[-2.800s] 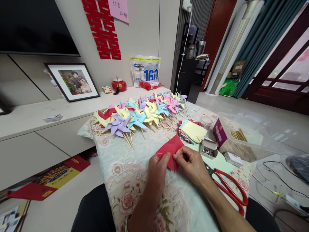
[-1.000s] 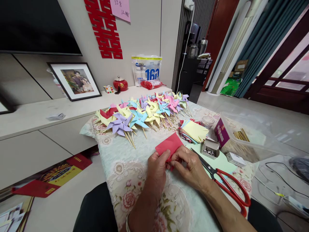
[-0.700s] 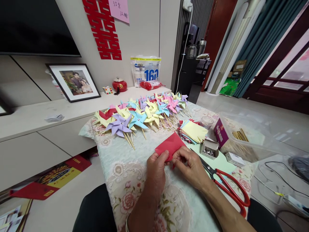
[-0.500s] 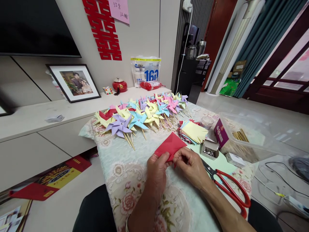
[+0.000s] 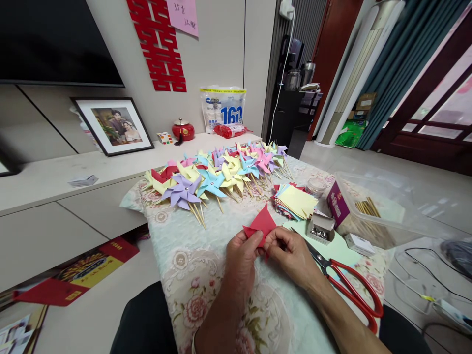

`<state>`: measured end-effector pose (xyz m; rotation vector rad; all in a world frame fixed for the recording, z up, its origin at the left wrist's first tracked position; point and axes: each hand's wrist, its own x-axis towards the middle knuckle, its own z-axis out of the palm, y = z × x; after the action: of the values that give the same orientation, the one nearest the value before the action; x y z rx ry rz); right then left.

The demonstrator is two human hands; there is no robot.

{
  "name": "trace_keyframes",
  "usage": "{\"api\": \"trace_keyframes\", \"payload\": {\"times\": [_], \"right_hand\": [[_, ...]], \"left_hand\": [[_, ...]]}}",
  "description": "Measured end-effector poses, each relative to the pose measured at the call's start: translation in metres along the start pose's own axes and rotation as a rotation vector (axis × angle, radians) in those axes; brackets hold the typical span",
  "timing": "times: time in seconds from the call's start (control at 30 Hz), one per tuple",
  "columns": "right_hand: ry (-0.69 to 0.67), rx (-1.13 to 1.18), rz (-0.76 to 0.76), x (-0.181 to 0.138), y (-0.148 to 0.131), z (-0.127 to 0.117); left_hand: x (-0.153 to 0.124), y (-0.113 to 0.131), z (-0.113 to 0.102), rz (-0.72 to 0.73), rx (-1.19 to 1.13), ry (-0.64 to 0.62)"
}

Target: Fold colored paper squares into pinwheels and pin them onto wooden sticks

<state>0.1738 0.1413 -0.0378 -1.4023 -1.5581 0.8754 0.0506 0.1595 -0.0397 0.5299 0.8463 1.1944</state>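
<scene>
The red paper [image 5: 264, 223] was held between both hands, to the left of the paper stack [image 5: 297, 201] and on its near side. By the left hand [image 5: 240, 250], drawn nearly closed, the sheet was pinched with the thumb laid flat on top. By the right hand [image 5: 291, 253], its lower right edge was taken between thumb and curled fingertips; how far the other fingers were tucked under could not be told. One point of the sheet was turned upward, and its lower part was bent and partly hidden.

The step in hand was judged to be the bending of a corner inward, as was done on the finished pinwheels [image 5: 211, 182] laid to the left of the stack and beyond it. For the next move, a firm left pinch seemed to be called for, so that bent points would be kept from springing back while the right fingertips were freed.

Small metal pieces [image 5: 319, 231] were kept in a box near the stack's right corner, thin sticks [image 5: 368, 207] in a bin farther right, and scissors [image 5: 325, 264] were left on its near side, to the right.
</scene>
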Motion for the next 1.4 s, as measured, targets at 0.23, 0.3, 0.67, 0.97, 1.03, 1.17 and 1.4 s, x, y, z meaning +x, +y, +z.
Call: {"api": "trace_keyframes", "payload": {"times": [0.23, 0.3, 0.67, 0.97, 1.03, 1.17, 1.4], "right_hand": [[-0.012, -0.073, -0.017, -0.001, 0.0, -0.001], [-0.018, -0.11, -0.052, -0.001, -0.001, 0.0], [-0.013, -0.044, 0.003, -0.002, 0.001, -0.001], [0.003, 0.048, 0.106, 0.002, 0.004, -0.002], [0.01, 0.057, 0.122, 0.002, 0.005, -0.002], [0.03, 0.07, 0.14, 0.003, 0.008, -0.001], [0.03, 0.097, 0.159, 0.003, 0.009, -0.002]], "left_hand": [[-0.004, 0.003, 0.004, 0.002, 0.002, -0.083], [-0.003, 0.002, 0.004, 0.008, 0.009, -0.073], [0.0, -0.001, -0.002, 0.01, 0.014, 0.073], [-0.001, -0.004, -0.003, 0.028, 0.08, 0.102], [0.0, -0.005, -0.005, 0.023, 0.085, 0.105], [0.002, -0.008, -0.007, 0.027, 0.112, 0.09], [0.004, -0.012, -0.008, 0.044, 0.146, 0.076]]}}
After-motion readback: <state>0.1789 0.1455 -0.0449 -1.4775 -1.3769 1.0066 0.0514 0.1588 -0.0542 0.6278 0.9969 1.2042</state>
